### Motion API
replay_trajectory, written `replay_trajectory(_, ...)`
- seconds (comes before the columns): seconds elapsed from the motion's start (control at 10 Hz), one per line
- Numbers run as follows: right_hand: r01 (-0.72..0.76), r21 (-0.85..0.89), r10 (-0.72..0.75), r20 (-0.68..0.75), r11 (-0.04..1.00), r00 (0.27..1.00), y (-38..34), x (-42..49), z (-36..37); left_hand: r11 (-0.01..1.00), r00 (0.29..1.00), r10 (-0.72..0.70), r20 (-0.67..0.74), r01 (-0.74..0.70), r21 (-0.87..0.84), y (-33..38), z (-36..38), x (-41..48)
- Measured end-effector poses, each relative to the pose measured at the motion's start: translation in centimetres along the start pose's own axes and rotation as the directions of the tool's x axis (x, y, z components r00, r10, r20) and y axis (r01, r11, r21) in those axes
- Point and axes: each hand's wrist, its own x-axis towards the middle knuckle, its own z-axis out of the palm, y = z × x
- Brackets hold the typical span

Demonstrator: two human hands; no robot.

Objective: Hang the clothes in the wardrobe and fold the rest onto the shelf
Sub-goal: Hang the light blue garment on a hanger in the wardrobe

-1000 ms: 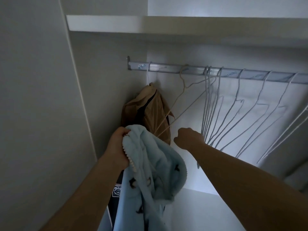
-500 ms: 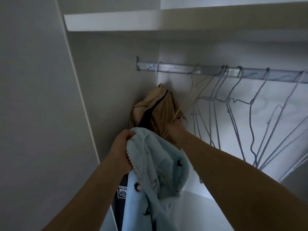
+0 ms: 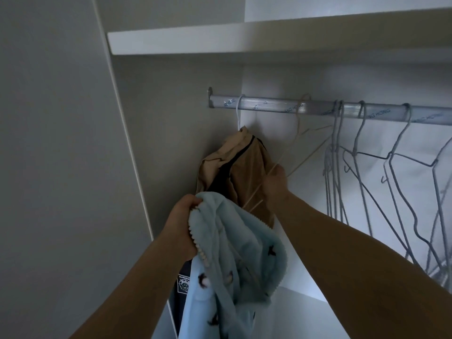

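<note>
My left grip [image 3: 182, 226] bunches the blue fleece [image 3: 234, 253] at six o'clock; soft, light and floppy, I judge, best taken by its collar. My right grip [image 3: 275, 183] pinches the springy white hanger [image 3: 298, 126], one o'clock from it.

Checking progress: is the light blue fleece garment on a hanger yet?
No: the light blue fleece garment hangs bunched from the left hand.

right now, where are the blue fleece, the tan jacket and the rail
blue fleece [image 3: 234, 243]: head view, on its bunched upper folds
tan jacket [image 3: 247, 172]: head view, on the panel right of its dark opening
rail [image 3: 269, 106]: head view, on the bare stretch between the first two hooks
</note>
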Motion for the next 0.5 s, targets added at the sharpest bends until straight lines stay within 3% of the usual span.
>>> replay_trajectory(0.1, -0.053, 0.057, 0.053, 0.002, 0.997, 0.999, -0.3, -0.7, -0.3, 0.996, 0.997, 0.067, -0.030, -0.065, 0.063, -0.6, -0.1, 0.2)
replay_trajectory(0.2, -0.007, 0.117, 0.003, 0.037, 0.993, 0.999, -0.6, -1.1, -0.7, 0.997, 0.999, 0.049, -0.015, -0.048, 0.054, -0.7, 0.1, -0.2)
replay_trajectory(0.3, 0.066, 0.141, -0.072, 0.042, 0.988, 0.997, -1.8, -2.2, -0.9, 0.998, 0.998, -0.056, 0.019, 0.056, -0.024, -0.7, -0.1, -0.8)
replay_trajectory(0.4, 0.046, 0.174, -0.054, 0.041, 0.984, 0.998, -2.1, -3.2, -0.9, 0.999, 0.999, -0.047, 0.008, 0.047, 0.004, -0.7, -0.3, -1.7)
replay_trajectory(0.5, -0.020, 0.165, 0.016, 0.024, 0.986, 1.000, -1.6, -5.1, -1.3, 0.995, 0.997, 0.060, -0.047, -0.055, 0.087, -1.1, -0.9, -2.0)
